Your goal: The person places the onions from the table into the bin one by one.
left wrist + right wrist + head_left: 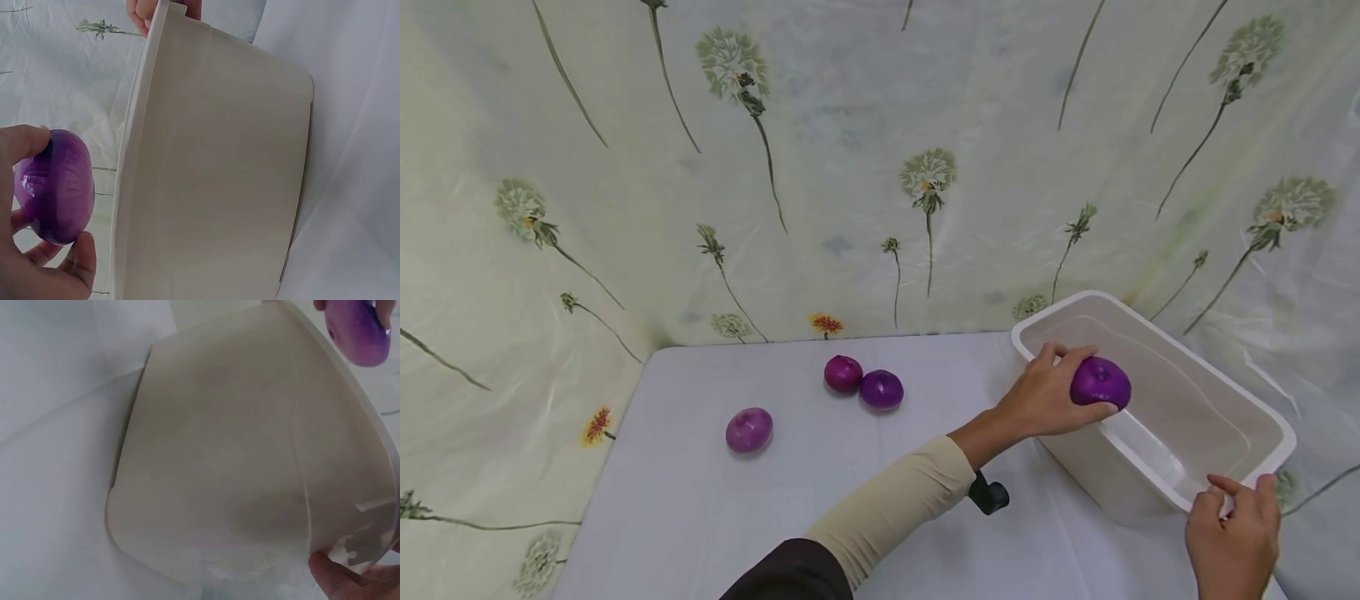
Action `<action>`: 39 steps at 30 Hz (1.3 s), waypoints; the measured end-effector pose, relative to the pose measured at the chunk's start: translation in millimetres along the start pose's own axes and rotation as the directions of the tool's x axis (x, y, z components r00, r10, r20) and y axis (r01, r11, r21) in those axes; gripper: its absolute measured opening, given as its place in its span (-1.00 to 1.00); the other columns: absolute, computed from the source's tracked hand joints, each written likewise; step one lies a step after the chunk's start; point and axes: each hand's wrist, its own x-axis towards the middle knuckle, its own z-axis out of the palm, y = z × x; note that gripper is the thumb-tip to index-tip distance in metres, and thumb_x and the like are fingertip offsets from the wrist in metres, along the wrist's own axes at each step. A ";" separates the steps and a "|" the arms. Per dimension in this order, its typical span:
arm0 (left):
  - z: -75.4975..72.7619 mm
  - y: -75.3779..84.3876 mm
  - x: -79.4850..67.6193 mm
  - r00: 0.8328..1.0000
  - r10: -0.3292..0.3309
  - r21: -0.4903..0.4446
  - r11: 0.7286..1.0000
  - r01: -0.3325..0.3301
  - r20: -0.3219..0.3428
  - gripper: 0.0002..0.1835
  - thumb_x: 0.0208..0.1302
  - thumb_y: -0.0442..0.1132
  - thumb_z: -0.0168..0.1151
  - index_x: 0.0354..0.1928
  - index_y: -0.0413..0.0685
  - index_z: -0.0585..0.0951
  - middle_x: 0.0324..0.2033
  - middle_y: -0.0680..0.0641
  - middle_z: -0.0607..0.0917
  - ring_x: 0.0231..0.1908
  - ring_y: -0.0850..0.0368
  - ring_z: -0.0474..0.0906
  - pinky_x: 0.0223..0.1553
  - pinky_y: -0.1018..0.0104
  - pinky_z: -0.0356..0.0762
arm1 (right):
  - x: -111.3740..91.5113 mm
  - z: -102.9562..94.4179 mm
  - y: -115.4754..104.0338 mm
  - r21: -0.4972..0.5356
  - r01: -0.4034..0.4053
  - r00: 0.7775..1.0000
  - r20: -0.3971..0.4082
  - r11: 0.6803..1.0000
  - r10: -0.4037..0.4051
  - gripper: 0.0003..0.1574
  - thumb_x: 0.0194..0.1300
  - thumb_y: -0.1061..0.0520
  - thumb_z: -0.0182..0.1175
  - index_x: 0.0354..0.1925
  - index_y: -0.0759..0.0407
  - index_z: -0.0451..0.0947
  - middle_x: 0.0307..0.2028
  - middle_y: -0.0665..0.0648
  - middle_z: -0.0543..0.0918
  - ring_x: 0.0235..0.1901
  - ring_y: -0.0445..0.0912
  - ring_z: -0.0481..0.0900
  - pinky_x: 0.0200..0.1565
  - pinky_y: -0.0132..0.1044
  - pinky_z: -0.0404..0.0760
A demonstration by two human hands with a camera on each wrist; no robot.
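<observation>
My left hand [1048, 396] holds a purple onion [1101, 384] between thumb and fingers, above the near-left rim of a white plastic bin [1206, 358]. In the left wrist view the onion [59, 187] shows glossy and streaked, apart from the bin's rim. At the bin's near right corner, my right hand [1236, 533] grips the rim. Seen from the right wrist, its thumb [334, 575] lies against the outer wall while the other fingers are partly hidden behind the rim.
On the white-covered table [700, 517], a dark purple onion [882, 390] and a magenta onion [842, 374] lie side by side. A paler onion [749, 431] rests farther left. A dandelion-patterned curtain [850, 167] stands behind the table.
</observation>
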 end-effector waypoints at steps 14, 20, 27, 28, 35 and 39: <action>3.5 1.8 3.0 1.000 -0.028 -0.119 0.992 0.029 0.012 -0.26 0.25 0.16 0.31 0.43 0.33 0.29 0.33 0.12 0.33 -0.07 0.38 0.56 -0.16 0.58 0.52 | 0.6 2.7 2.5 0.008 -0.011 1.000 0.020 1.000 0.011 -0.42 0.43 0.09 -0.23 0.17 0.45 0.44 0.59 0.22 -0.05 0.58 0.14 -0.11 0.55 0.07 -0.05; 3.5 -7.4 -2.1 1.000 0.003 -0.115 0.993 0.000 0.026 -0.24 0.28 0.16 0.29 0.47 0.31 0.25 0.39 0.10 0.29 0.19 0.32 0.49 0.05 0.50 0.52 | 0.6 4.8 1.8 -0.017 -0.019 1.000 0.018 1.000 0.019 -0.42 0.44 0.10 -0.24 0.20 0.46 0.41 0.59 0.23 -0.06 0.58 0.16 -0.11 0.54 0.08 -0.05; 0.2 -21.0 -7.9 1.000 -0.003 -0.089 0.996 0.003 0.009 -0.24 0.27 0.19 0.29 0.46 0.23 0.29 0.38 0.08 0.34 0.33 0.28 0.37 0.20 0.40 0.47 | 2.3 3.6 1.3 -0.046 -0.023 0.999 0.027 0.999 0.025 -0.41 0.44 0.12 -0.28 0.21 0.48 0.39 0.59 0.25 -0.09 0.58 0.16 -0.13 0.54 0.09 -0.07; -0.4 -23.4 -9.2 1.000 -0.003 -0.084 0.996 0.004 0.008 -0.24 0.27 0.19 0.28 0.46 0.23 0.29 0.38 0.08 0.34 0.33 0.27 0.37 0.21 0.39 0.47 | 2.3 3.9 1.6 -0.042 -0.018 1.000 0.024 0.999 0.019 -0.41 0.44 0.13 -0.28 0.20 0.48 0.40 0.59 0.26 -0.08 0.58 0.16 -0.13 0.54 0.08 -0.07; -5.5 -42.3 -20.7 1.000 0.027 -0.032 0.999 -0.026 0.007 -0.23 0.29 0.20 0.25 0.48 0.23 0.26 0.39 0.07 0.34 0.35 0.18 0.34 0.25 0.37 0.42 | 2.0 4.3 3.2 -0.013 0.003 1.000 0.001 1.000 -0.003 -0.42 0.42 0.12 -0.26 0.16 0.47 0.43 0.58 0.25 -0.03 0.58 0.13 -0.09 0.55 0.04 -0.05; -8.2 -52.2 -28.5 1.000 0.016 -0.026 1.000 -0.016 0.020 -0.22 0.30 0.24 0.23 0.49 0.26 0.24 0.41 0.06 0.32 0.35 0.16 0.33 0.25 0.31 0.44 | 2.8 4.6 4.3 -0.006 0.011 1.000 -0.001 1.000 -0.011 -0.43 0.41 0.12 -0.24 0.16 0.47 0.43 0.58 0.26 -0.02 0.58 0.13 -0.08 0.55 0.04 -0.05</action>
